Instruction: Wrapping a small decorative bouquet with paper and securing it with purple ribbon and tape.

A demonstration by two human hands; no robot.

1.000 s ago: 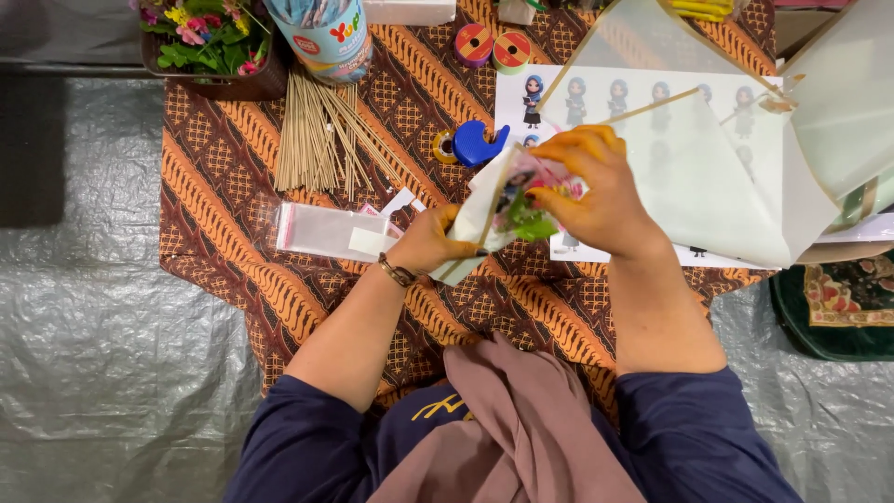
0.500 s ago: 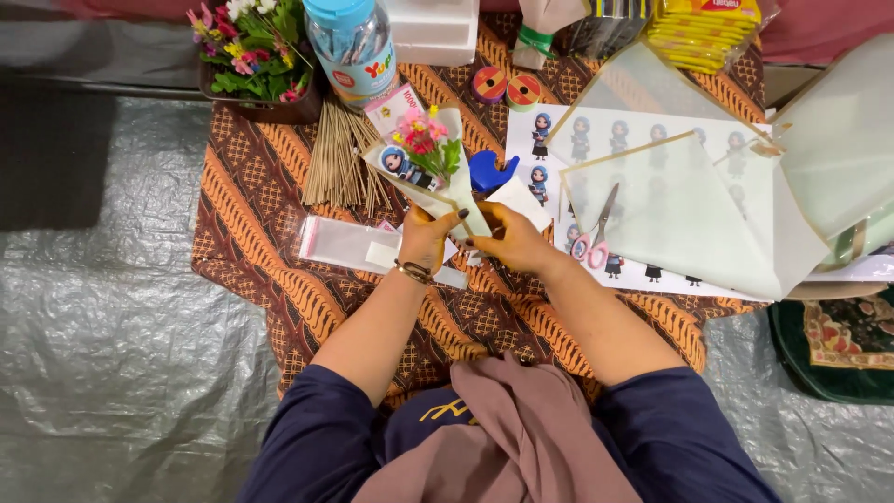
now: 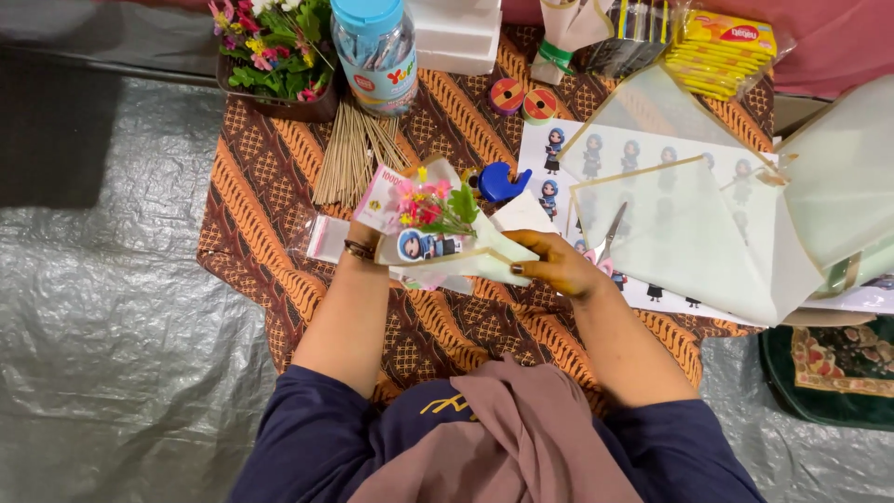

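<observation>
Over the batik cloth, the small paper-wrapped bouquet lies tilted between both hands. Right hand pinches the wrap's lower fold; left hand is mostly hidden behind it, probably gripping. Light, crushable: hold by the cone, not the flowers.

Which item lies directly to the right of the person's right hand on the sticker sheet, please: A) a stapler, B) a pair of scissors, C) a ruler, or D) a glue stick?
B: a pair of scissors lies on the sticker sheet just right of the right hand, partly under the pale translucent wrapping paper, while that hand and the left hand hold the small wrapped bouquet.
</observation>
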